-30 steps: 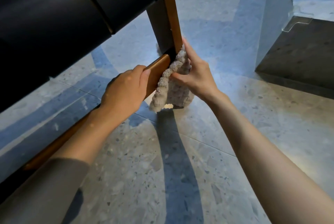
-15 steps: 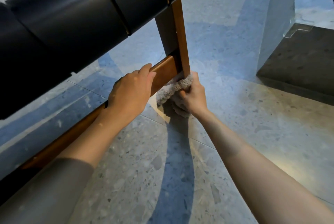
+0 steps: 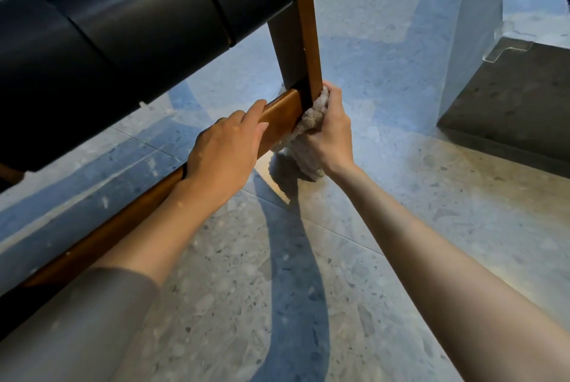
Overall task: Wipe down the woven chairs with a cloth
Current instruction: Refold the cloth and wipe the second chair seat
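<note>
Low down, the right hand (image 3: 331, 135) has its grip clamped on the shaggy grey cloth (image 3: 310, 116), pressing it against the chair leg (image 3: 312, 51) just where the wooden rail (image 3: 282, 116) joins it. On that rail lies the left hand (image 3: 225, 153), its grip curled over the top edge. Above them run the black woven straps (image 3: 138, 30) of the seat, and below is the terrazzo floor (image 3: 401, 212)

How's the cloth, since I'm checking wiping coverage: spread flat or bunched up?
Bunched up: the cloth is crumpled in the right hand against the chair leg.
</note>
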